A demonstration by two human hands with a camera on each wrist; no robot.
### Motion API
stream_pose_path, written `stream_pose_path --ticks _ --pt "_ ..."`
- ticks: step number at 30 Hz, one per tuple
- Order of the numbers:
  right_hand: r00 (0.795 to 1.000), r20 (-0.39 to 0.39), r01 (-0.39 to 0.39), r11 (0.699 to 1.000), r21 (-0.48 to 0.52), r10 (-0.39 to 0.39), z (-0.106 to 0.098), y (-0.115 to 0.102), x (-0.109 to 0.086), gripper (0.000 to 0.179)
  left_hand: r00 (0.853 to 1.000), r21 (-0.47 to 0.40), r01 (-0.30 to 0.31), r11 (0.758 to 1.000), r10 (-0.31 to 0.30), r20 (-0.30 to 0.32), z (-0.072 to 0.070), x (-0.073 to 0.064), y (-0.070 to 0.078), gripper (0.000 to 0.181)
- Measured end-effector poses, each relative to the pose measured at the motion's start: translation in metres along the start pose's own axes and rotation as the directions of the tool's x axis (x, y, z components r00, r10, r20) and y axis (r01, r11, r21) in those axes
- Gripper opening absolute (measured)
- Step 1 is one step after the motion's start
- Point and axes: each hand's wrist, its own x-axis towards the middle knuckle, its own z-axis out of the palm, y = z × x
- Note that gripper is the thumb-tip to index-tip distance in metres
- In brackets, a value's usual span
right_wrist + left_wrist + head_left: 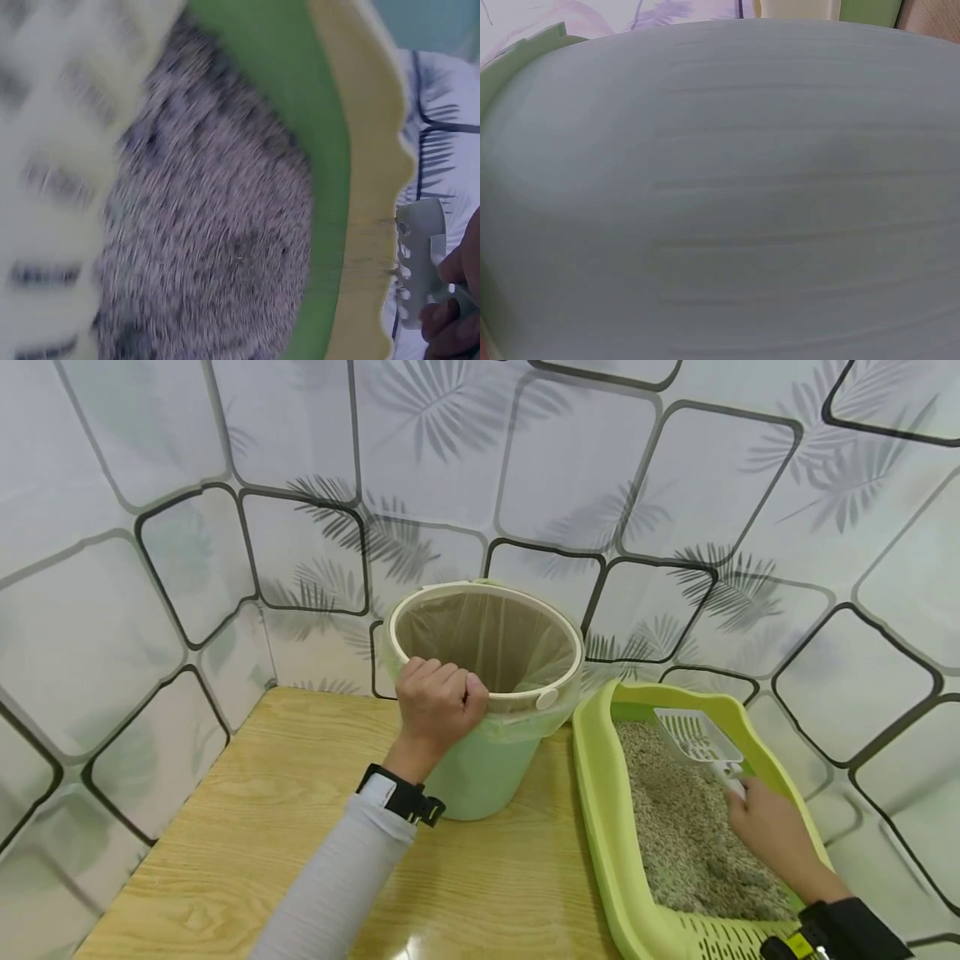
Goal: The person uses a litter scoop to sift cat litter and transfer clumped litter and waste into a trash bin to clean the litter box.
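My left hand (438,706) grips the near rim of a pale green trash bin (487,777), its fingers curled over the cream ring that holds a clear liner bag. In the left wrist view the ribbed wall of the bin (780,210) fills nearly everything, and the hand is out of sight. On the right, my right hand (776,835) holds a slotted litter scoop (697,735) by its handle, above the litter (675,827) in a yellow-green litter box (596,802). The right wrist view shows the scoop (421,262) and fingers at the right edge. The scoop carries no visible clump.
Bin and litter box stand close side by side on a wood-grain surface (262,827). Patterned curtain-like walls (427,468) enclose the back and left. A perforated ledge (720,935) forms the litter box's near end.
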Motion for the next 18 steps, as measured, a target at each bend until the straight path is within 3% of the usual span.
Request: stream_pose_path --ticks 3,6,8,10,11,12,14,16,18 --pt "0.987 0.133 -0.122 0.961 0.246 0.091 -0.003 -0.001 0.004 0.046 1.000 -0.002 -0.003 1.000 0.003 -0.006 0.000 0.000 0.000 0.038" --pt "0.958 0.252 -0.237 0.865 0.442 0.133 -0.004 0.000 0.007 0.055 1.000 -0.006 -0.003 1.000 0.003 -0.006 0.000 -0.001 0.000 0.039" --pt "0.939 0.313 -0.293 0.803 0.520 0.140 -0.004 0.001 0.009 0.059 1.000 -0.009 -0.001 1.000 0.001 -0.004 0.000 -0.001 0.000 0.039" --pt "0.928 0.344 -0.321 0.770 0.552 0.141 -0.004 0.002 0.010 0.061 1.000 -0.008 0.001 1.000 -0.001 -0.004 0.000 -0.001 0.000 0.039" --pt "0.928 0.344 -0.322 0.774 0.545 0.144 -0.003 0.003 0.010 0.061 1.000 -0.008 0.001 1.000 -0.001 -0.004 0.000 -0.001 0.000 0.039" --pt "0.937 0.321 -0.297 0.805 0.514 0.141 -0.003 0.005 0.010 0.063 1.000 -0.007 0.001 1.000 -0.001 -0.005 -0.001 0.000 0.000 0.039" --pt "0.964 0.235 -0.209 0.895 0.394 0.122 0.000 0.007 0.008 0.056 1.000 -0.007 0.000 1.000 0.000 -0.007 -0.001 0.000 0.001 0.039" --pt "0.995 0.082 -0.078 0.980 0.181 0.064 0.004 0.010 0.004 0.044 1.000 -0.006 -0.001 1.000 0.001 -0.010 -0.001 0.000 0.001 0.039" --pt "0.997 -0.071 0.009 0.998 -0.062 -0.013 0.007 0.012 0.000 0.033 1.000 -0.006 -0.002 1.000 0.001 -0.011 -0.002 0.001 0.001 0.039"
